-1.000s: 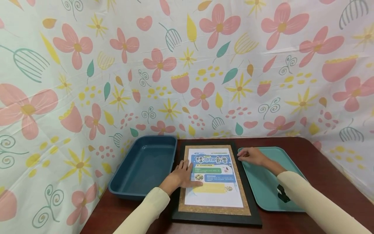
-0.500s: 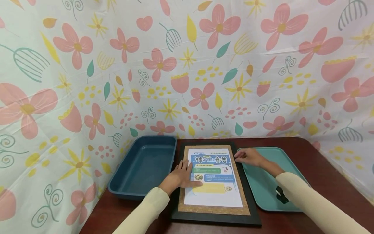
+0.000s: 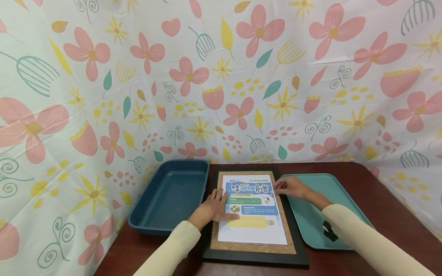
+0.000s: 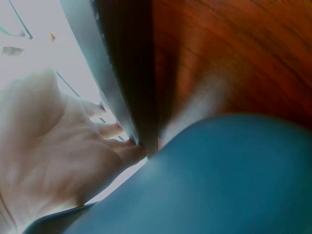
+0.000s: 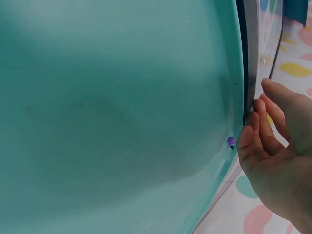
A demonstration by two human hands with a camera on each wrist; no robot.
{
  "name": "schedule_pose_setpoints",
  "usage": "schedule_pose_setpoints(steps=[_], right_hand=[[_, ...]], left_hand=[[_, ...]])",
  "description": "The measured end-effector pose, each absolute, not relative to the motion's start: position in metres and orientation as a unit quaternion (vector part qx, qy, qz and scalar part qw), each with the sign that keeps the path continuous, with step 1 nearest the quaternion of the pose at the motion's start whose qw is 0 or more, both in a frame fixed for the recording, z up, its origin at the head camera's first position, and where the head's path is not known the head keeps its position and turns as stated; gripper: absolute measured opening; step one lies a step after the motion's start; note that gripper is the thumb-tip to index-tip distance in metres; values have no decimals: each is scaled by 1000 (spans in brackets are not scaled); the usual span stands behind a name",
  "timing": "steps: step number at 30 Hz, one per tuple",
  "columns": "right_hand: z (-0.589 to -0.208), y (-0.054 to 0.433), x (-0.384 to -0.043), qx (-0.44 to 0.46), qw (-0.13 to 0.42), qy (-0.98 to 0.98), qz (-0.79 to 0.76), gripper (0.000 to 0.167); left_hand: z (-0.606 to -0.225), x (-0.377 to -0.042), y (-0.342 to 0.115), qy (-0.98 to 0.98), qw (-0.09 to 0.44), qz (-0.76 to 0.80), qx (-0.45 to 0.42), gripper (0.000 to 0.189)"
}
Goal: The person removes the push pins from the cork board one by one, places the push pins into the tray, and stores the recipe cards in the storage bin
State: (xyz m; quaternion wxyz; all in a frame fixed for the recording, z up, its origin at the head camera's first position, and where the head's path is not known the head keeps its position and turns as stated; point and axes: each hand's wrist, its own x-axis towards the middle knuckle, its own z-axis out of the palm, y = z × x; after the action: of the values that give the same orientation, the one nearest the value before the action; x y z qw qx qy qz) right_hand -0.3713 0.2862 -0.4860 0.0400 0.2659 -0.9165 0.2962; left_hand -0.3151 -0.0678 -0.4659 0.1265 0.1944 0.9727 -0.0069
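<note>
Printed sheet (image 3: 253, 235) has a big dark Chinese title ending in "食谱"; first character unclear. Smaller lines on the green, blue and yellow blocks are too tiny to read. Title end points to the bench's (image 3: 366, 184) far edge, and the sheet's long axis runs near-to-far. Sheet lies flat on the black-framed corkboard (image 3: 255, 259), same lengthwise direction, mid-bench, its top end close to the far edge.

Left hand (image 3: 216, 206): palm down, fingers spread across the left margin of sheet and board; grip released. Right hand (image 3: 293, 187): fingers bent, tips at the sheet's upper right margin; cannot tell if its grip has anything between the fingertips.

Blue bin (image 3: 169, 203) sits by the bench's left edge. Teal tray (image 3: 335, 191) sits toward the right edge, with a purple-headed pin (image 5: 231, 141) just inside its rim, near the right fingers.
</note>
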Motion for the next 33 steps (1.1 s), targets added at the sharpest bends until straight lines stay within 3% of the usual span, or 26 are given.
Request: schedule_pose_setpoints(steps=[15, 33], right_hand=[[-490, 281, -375, 313, 32, -904, 289, 17], [-489, 283, -369, 331, 17, -893, 306, 20]], left_hand=[[-480, -327, -69, 972, 129, -18, 194, 117], [-470, -319, -69, 972, 127, -15, 196, 111]])
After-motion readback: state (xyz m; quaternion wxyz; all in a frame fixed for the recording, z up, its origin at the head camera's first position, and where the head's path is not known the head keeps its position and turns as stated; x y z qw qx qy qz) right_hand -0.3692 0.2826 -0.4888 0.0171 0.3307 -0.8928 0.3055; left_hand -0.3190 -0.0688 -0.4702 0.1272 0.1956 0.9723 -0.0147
